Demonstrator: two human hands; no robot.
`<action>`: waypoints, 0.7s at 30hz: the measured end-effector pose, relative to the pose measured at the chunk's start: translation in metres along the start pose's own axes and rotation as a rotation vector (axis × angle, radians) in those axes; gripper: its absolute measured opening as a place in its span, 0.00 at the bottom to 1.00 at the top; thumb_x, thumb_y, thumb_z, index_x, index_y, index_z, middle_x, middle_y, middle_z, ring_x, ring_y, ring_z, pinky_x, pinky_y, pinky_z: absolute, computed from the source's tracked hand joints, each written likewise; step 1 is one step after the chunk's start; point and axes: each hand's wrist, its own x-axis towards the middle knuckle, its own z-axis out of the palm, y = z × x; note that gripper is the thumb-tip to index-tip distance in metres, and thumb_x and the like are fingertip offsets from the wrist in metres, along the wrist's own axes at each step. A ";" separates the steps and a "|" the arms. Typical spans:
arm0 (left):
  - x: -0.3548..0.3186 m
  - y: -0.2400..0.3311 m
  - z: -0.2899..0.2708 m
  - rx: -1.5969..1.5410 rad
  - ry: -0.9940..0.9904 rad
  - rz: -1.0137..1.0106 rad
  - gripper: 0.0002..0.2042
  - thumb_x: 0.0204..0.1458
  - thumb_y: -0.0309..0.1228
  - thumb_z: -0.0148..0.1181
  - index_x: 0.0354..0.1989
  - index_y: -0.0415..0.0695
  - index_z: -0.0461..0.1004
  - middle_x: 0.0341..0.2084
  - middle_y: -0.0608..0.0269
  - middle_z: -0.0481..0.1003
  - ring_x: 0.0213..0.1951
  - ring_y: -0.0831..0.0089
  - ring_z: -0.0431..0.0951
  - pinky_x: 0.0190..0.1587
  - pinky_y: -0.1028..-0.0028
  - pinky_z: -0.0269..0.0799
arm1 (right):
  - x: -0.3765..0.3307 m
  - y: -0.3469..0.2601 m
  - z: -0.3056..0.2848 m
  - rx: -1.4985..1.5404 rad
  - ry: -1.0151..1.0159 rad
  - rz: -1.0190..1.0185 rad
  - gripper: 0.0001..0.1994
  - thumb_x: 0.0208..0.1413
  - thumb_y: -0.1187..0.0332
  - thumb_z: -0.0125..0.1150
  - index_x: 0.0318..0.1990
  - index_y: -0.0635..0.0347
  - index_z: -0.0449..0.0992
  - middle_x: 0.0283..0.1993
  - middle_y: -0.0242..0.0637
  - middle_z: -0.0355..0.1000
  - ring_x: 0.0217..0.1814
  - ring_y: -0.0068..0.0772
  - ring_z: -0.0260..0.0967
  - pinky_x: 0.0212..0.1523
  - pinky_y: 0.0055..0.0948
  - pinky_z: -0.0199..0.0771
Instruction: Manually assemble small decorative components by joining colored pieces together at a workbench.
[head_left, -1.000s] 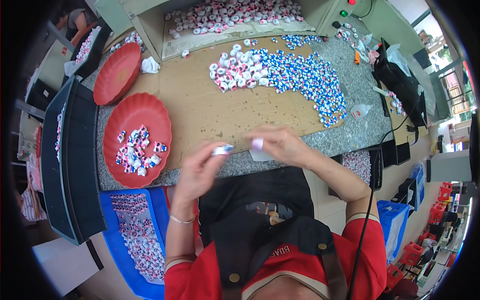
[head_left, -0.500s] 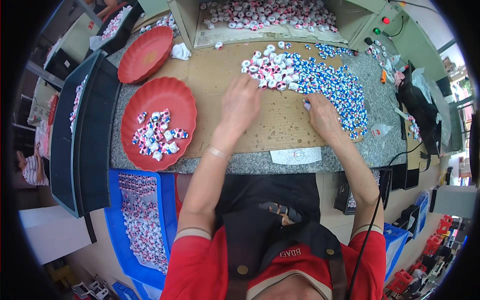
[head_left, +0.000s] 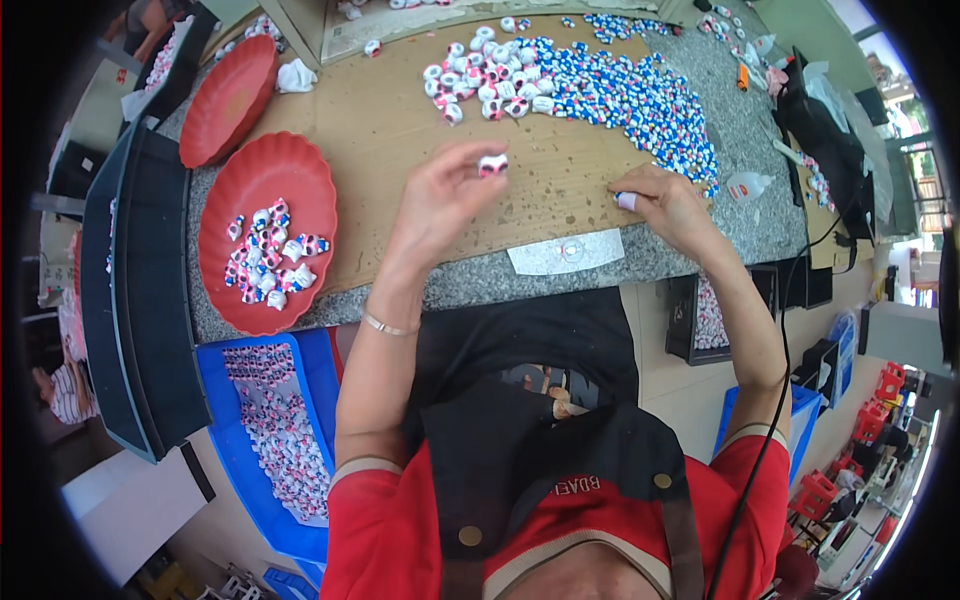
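Note:
My left hand (head_left: 440,200) is raised over the cardboard, thumb and fingers pinching a small white-and-pink toy head (head_left: 492,165) with dark eye patches. Lower right, my right hand (head_left: 672,205) is closed at the fingertips on a small blue-and-white piece (head_left: 622,198); a pale lilac patch shows by the thumb, and its exact nature is unclear. Beyond both hands lies a heap of loose toy heads (head_left: 490,75), touching a wide spread of small blue-and-white pieces (head_left: 640,100). The red scalloped plate (head_left: 222,280) to the left holds several figures with heads and blue parts together.
A second red plate (head_left: 215,110) leans behind the first. Dark bins (head_left: 140,300) line the left side, with a blue crate (head_left: 315,400) of figures below. A printed paper slip (head_left: 540,256) lies at the table's front edge. A small clear bottle (head_left: 748,186) sits at right.
My left hand has come back from the pile of heads toward me, now with a toy head in its fingers. The right hand stays closed, drawn slightly away from the blue-and-white pieces. The view has shifted.

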 end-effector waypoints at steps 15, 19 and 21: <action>-0.086 -0.011 0.011 -0.200 0.037 -0.059 0.18 0.50 0.13 0.60 0.51 0.33 0.72 0.38 0.63 0.75 0.43 0.76 0.77 0.47 0.80 0.74 | -0.028 -0.063 0.036 -0.275 -0.014 -0.359 0.06 0.44 0.80 0.57 0.31 0.64 0.73 0.29 0.43 0.68 0.32 0.49 0.72 0.31 0.42 0.72; -0.086 -0.014 0.021 0.130 0.108 0.041 0.15 0.47 0.15 0.63 0.44 0.35 0.74 0.37 0.61 0.74 0.37 0.77 0.79 0.40 0.79 0.76 | -0.026 -0.060 0.043 -0.244 -0.047 -0.366 0.06 0.42 0.81 0.56 0.30 0.64 0.72 0.29 0.43 0.67 0.32 0.49 0.72 0.31 0.42 0.72; -0.086 -0.022 0.021 0.171 0.091 0.036 0.14 0.47 0.14 0.63 0.44 0.35 0.74 0.39 0.61 0.74 0.39 0.77 0.79 0.41 0.80 0.76 | -0.028 -0.061 0.042 -0.245 -0.006 -0.340 0.06 0.43 0.81 0.57 0.31 0.64 0.73 0.28 0.44 0.67 0.31 0.50 0.71 0.31 0.42 0.72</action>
